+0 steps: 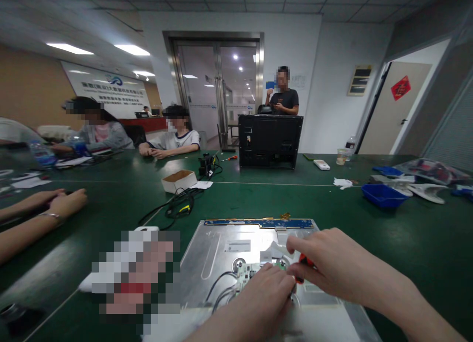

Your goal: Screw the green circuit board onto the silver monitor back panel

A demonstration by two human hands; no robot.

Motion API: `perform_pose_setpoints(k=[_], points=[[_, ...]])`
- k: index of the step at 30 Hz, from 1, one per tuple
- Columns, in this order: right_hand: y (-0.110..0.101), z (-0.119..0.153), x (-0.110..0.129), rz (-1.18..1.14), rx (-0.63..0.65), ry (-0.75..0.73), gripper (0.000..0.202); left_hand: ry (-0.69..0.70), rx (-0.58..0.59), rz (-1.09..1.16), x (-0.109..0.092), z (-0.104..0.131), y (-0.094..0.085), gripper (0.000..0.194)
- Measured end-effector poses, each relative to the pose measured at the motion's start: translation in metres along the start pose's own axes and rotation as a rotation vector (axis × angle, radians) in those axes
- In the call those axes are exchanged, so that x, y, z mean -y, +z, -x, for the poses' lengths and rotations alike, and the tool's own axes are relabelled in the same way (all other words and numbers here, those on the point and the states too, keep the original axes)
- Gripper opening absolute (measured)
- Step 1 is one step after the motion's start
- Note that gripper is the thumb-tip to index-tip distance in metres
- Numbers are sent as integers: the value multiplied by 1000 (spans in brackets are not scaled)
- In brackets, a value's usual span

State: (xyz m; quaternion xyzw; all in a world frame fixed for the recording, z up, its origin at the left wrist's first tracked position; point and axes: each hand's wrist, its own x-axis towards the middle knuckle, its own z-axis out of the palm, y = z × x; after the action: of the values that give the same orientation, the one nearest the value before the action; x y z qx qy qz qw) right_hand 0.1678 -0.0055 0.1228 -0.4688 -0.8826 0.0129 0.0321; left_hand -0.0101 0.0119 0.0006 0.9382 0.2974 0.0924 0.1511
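A silver metal panel (212, 248), which looks like the back of a display, lies flat in front of me with a blue circuit strip (258, 223) along its far edge. On its middle sits a small green circuit board (244, 273) with black cables (216, 284) running from its left side. My right hand (328, 260) is closed around a screwdriver (307, 261) with a red and black handle, above the board's right side; its tip is hidden. Pressed low beside it, my left hand (264, 290) has its fingers bent together at the board, and whatever they grip is hidden.
A black monitor-like housing (269, 142) stands at the back, near an orange screwdriver (232, 157). An open white box (179, 181) and coiled cables (181, 206) lie left of it. A blue tray (384, 195) is at right. Another person's hands (66, 201) rest at left.
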Motion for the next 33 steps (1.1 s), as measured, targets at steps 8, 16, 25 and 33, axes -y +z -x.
perform_pose_setpoints(k=[8,16,25,33], points=[[-4,7,1,-112,-21,-63,18,-9,28,-23,2,0,2,15],[0,0,0,-11,-7,9,6,-3,17,12,-1,1,-3,17],[-3,6,0,-139,-23,-64,18,-16,17,5,-1,2,-2,17],[-2,-2,1,-17,12,22,13,9,-10,16,2,2,1,19]])
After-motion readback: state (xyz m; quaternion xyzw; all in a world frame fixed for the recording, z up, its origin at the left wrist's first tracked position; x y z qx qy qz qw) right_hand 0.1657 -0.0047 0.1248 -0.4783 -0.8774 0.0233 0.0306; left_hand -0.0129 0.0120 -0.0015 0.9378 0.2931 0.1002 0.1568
